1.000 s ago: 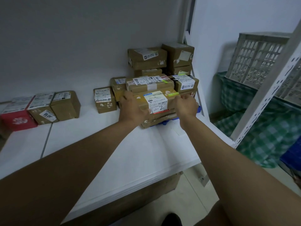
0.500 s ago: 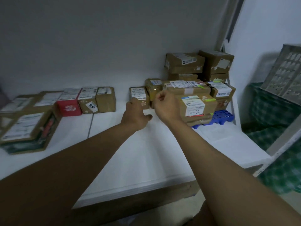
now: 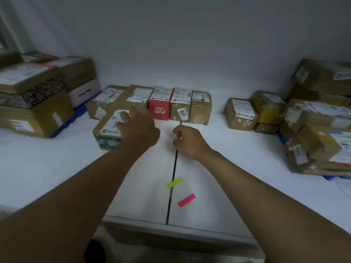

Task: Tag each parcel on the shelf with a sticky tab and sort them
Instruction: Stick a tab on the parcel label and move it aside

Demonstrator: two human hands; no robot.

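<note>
Both arms reach out over the white shelf point(image 3: 237, 168). The left hand point(image 3: 136, 128) lies with fingers spread on top of a brown parcel point(image 3: 108, 133) with a white label, which stands in front of a row of small parcels point(image 3: 152, 103) against the back wall; one box in that row is red point(image 3: 159, 108). The right hand point(image 3: 187, 140) hovers just beside it over the dark seam point(image 3: 171, 179) in the shelf, fingers curled in with thumb and forefinger close together; whether it pinches anything I cannot tell. Nearer the front edge two sticky tabs lie flat: a yellow-green tab point(image 3: 175, 182) across the seam and a pink tab point(image 3: 186, 200) just to its right. More parcels are stacked at the far left point(image 3: 32, 99) and far right point(image 3: 313, 118).
</note>
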